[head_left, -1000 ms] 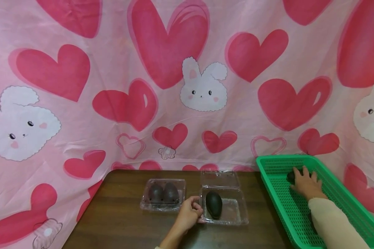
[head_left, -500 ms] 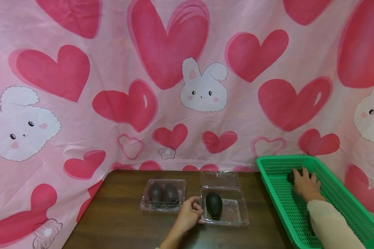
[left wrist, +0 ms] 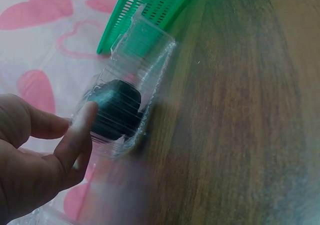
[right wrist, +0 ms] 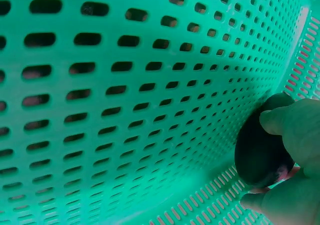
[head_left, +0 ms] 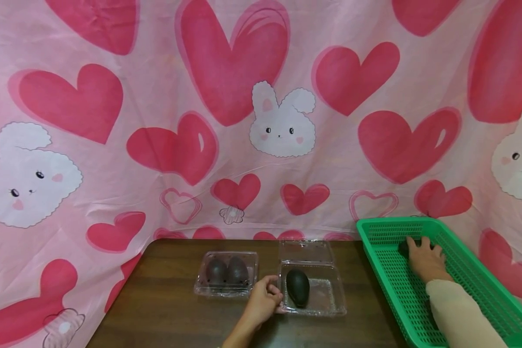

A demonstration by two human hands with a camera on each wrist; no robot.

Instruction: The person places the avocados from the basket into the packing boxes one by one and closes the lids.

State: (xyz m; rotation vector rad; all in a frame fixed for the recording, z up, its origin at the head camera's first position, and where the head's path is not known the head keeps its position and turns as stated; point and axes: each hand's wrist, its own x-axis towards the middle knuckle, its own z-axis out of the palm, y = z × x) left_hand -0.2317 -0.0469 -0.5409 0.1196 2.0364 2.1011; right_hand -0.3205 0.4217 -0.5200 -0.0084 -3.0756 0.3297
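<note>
A clear plastic clamshell box [head_left: 326,295] lies on the table with its lid folded back. One dark avocado [head_left: 297,287] rests in its left half. My left hand [head_left: 263,299] pinches the box's left edge; in the left wrist view thumb and fingertips [left wrist: 87,115] are at its clear wall, the avocado showing through. Inside the green basket [head_left: 384,285] on the right, my right hand [head_left: 427,261] grips another dark avocado [right wrist: 260,145] near the far end. Thumb and fingers lie on either side of it in the right wrist view.
Left of the open box stands a closed clear box [head_left: 226,290] with two dark avocados in it. Part of another dark thing [head_left: 432,309] shows beside the right sleeve in the basket. A pink heart-print cloth [head_left: 287,169] hangs behind the brown table [head_left: 178,319].
My right hand has shifted slightly left, and its fingers have drawn closer together round the avocado in the basket. The left hand and both boxes stay where they were.
</note>
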